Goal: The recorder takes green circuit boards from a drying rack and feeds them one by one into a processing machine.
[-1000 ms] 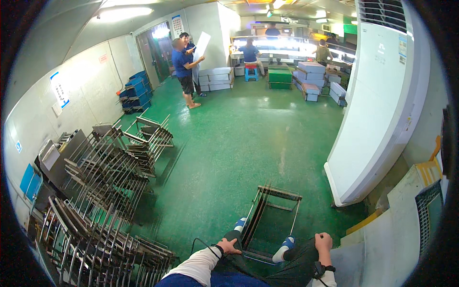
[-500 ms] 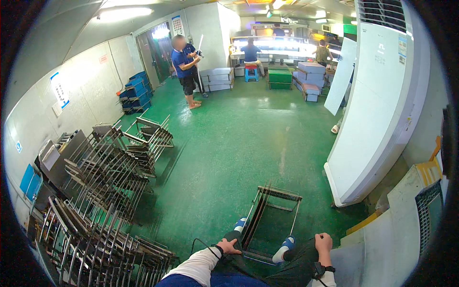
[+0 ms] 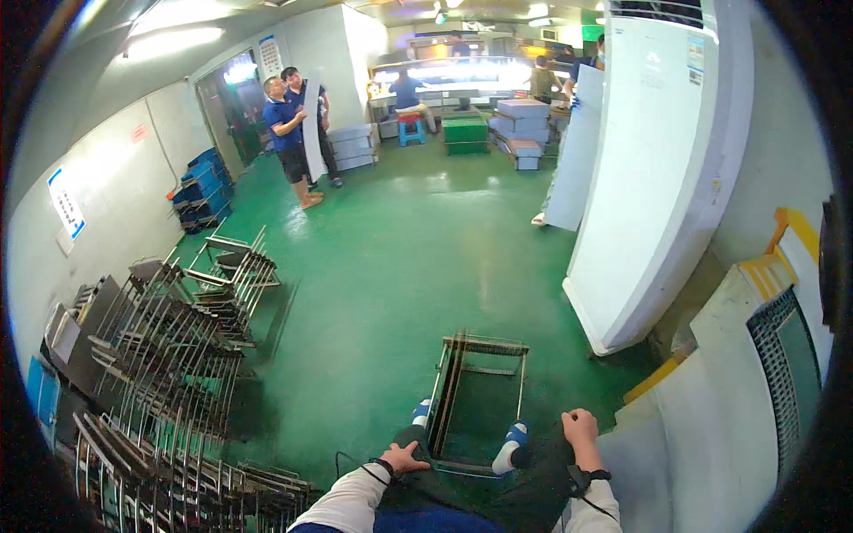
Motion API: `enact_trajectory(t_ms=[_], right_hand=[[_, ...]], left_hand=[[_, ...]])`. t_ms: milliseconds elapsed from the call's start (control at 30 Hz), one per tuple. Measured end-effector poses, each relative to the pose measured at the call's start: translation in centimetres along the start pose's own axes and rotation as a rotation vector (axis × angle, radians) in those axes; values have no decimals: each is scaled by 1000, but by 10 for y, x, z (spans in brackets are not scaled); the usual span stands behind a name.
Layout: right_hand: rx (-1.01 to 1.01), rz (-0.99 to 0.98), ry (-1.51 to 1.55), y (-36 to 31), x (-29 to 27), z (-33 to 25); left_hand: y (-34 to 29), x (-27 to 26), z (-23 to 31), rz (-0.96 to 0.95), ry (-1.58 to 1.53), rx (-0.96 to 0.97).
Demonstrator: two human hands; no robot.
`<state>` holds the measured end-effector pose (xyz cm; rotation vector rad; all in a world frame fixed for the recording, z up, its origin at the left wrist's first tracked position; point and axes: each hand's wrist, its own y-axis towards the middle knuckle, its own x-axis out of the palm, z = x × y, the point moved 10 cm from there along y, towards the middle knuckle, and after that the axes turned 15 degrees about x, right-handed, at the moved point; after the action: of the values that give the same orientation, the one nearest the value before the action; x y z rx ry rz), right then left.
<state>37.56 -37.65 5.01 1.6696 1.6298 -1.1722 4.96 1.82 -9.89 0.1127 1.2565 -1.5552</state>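
My left hand (image 3: 404,457) lies on my left knee, fingers spread, holding nothing. On my right knee rests my right hand (image 3: 580,428) with its fingers curled in; nothing shows in it. Both wrists wear dark bands with thin black cords. Between my feet, a low metal frame (image 3: 522,382) stands on the floor, with thin side rods and toothed-looking end bars. Dark bars run lengthwise along its left side. My feet, in blue-and-white footwear (image 3: 511,442), stand by its near corners. Neither hand touches the frame.
Stacked metal racks (image 3: 173,346) crowd the left wall, with blue crates (image 3: 203,191) beyond. A tall white cabinet (image 3: 653,178) stands at right. Two people hold a pale panel (image 3: 313,133); another person stands behind a second panel (image 3: 573,164). Grey boxes (image 3: 522,124) and lit workbenches lie farther back.
The view has swung right, so the room sits farther left in it. The far pair's panel now shows its broad face. A person has come into sight behind the right panel. My hands stay put.
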Motion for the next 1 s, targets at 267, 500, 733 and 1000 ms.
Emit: enact_trajectory(t_ms=[267, 500, 733, 1000], right_hand=[[14, 30, -16, -1, -6, 5], [16, 10, 36, -10, -14, -7], [43, -13, 42, -6, -10, -2], [60, 14, -17, 2, -1, 6]], left_hand=[[-2, -3, 9, -7, -9, -15], [0, 0, 0, -13, -4, -26], [8, 6, -5, 10, -9, 1], [2, 2, 0, 3, -3, -12]])
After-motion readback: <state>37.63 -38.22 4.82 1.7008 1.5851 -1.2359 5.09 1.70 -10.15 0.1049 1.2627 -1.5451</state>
